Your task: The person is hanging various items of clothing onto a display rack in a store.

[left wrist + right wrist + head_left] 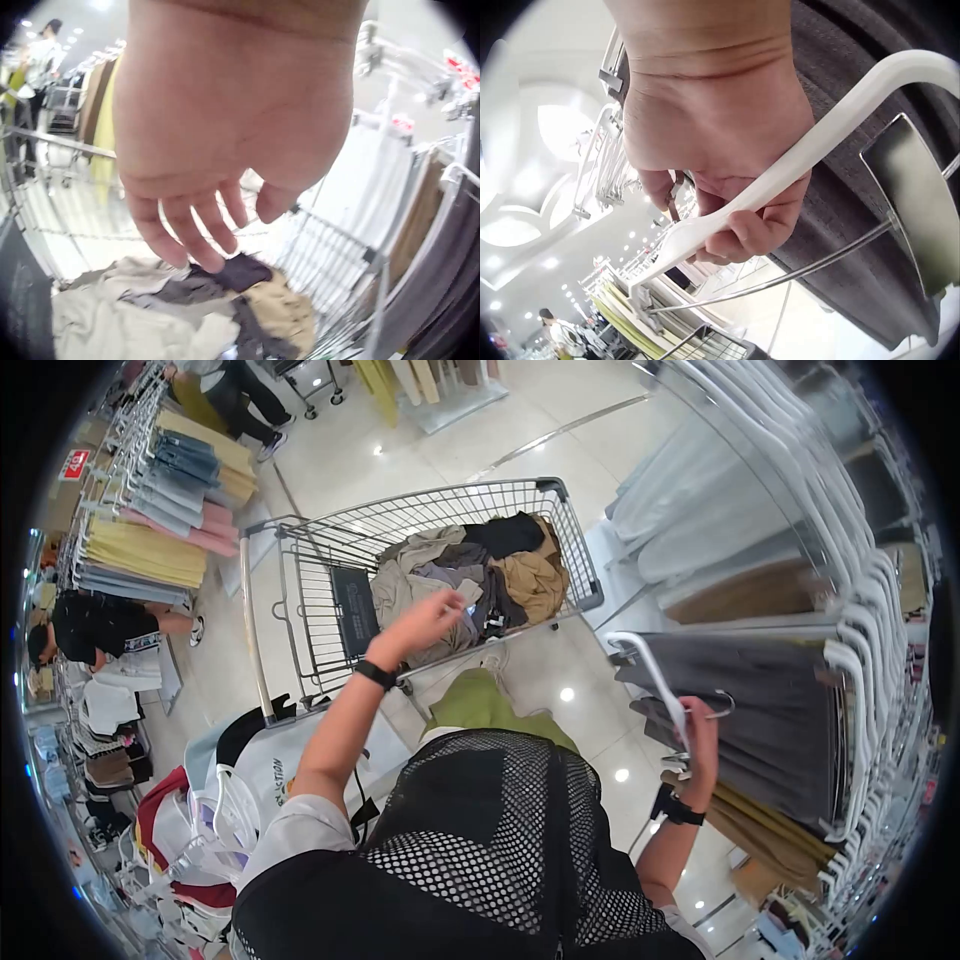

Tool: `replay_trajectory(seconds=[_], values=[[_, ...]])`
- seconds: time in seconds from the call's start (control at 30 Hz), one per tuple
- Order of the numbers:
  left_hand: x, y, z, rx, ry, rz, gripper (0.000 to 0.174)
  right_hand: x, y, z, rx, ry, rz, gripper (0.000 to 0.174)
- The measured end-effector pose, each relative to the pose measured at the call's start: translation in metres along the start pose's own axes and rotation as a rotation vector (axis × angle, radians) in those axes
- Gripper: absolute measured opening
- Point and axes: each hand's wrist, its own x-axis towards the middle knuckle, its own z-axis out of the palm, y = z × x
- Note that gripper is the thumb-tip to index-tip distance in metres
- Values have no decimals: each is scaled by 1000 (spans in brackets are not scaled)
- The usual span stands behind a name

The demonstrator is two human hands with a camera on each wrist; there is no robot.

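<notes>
My right hand [700,732] grips a white hanger [810,154] with its fingers curled round the bar. The hanger has a metal hook and a metal rod with a clip, and no garment shows on it. Beside that hand hang dark grey trousers [760,710] on the rack. My left hand [430,622] is over the shopping cart [340,535], fingers loosely bent and nothing in them. Below it, in the cart, lies a heap of clothes: a beige garment [127,322], a black one [505,535] and a tan one [535,585].
A rack of white hangers [850,620] runs along the right side. Folded-over yellow garments [145,550] hang on the left rack. A person in black [110,630] is at the left, and another person [245,400] stands at the far left. White garments on hangers [235,810] are beside my left elbow.
</notes>
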Motion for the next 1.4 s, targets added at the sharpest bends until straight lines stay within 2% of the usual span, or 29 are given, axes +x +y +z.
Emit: replay_trajectory(seconds=[0.1,0.13,0.17,0.2,0.27,0.3,0.33,0.4,0.43,0.47,0.5,0.53,0.57,0.6,0.63,0.67,0.73,0.77,0.8,0.83,0.87,0.93,1.0,1.1,1.17,1.27,1.33,1.37,1.4], values=[[57,-144,-8,177,103,-258,35,13,-26,18,-147,55,63,32],[69,-183,3,173,94,-266,35,17,-29,21,-256,66,109,30],[78,-222,16,117,218,-303,36,23,-14,18,-356,5,131,28],[82,-257,27,63,347,-344,37,19,1,21,-362,-9,140,28],[86,-313,64,75,335,-419,37,8,20,24,-513,-20,124,29],[87,-325,75,88,318,-469,37,-3,12,33,-461,-15,241,30],[90,-314,71,90,295,-465,37,-16,8,41,-406,3,359,30],[104,-274,61,489,-219,-403,34,-39,15,48,-352,35,401,34],[120,-284,83,491,-243,-386,34,-50,11,56,-321,67,488,36],[141,-291,107,543,-141,-184,31,-56,5,62,-288,98,569,37],[151,-240,96,588,-38,21,30,-61,11,62,-244,85,600,41],[137,-187,83,588,-57,39,30,-66,18,61,-235,105,615,41],[118,-44,33,148,-259,220,34,-67,16,64,-206,116,607,42],[105,26,28,-100,-540,10,36,-69,12,68,-179,130,600,42],[80,77,32,-207,-657,132,39,-66,10,72,-203,152,582,44],[55,123,32,-313,-666,400,42,-60,7,76,-187,162,549,44],[26,203,10,-308,-973,435,43,-46,-10,91,-218,205,474,39],[18,214,15,-313,-1003,468,43,-61,71,48,-193,123,522,34],[11,225,22,-324,-1015,577,42,-89,189,22,-526,236,77,31],[5,233,29,-334,-1022,681,42,-105,188,14,-531,271,83,31],[4,238,36,-330,-1044,708,42,-152,193,30,-528,287,84,31],[3,239,48,-294,-1157,936,38,-227,206,98,-515,315,88,31],[-7,236,58,-208,-1219,957,37,-204,195,94,-495,341,85,31],[-25,237,79,-98,-1283,977,34,-91,165,67,-456,354,58,32],[-41,230,86,-54,-1288,945,33,-122,184,84,-409,304,22,32],[-68,238,109,-148,-1268,964,32,-188,221,79,-339,208,-35,32],[-82,255,121,-477,-1251,839,34,-224,240,81,-299,165,-62,33],[-86,266,125,-460,-1251,827,34,-286,267,87,-280,143,-73,33],[-92,278,126,-414,-1098,926,37,-348,289,93,-259,121,-83,33]])
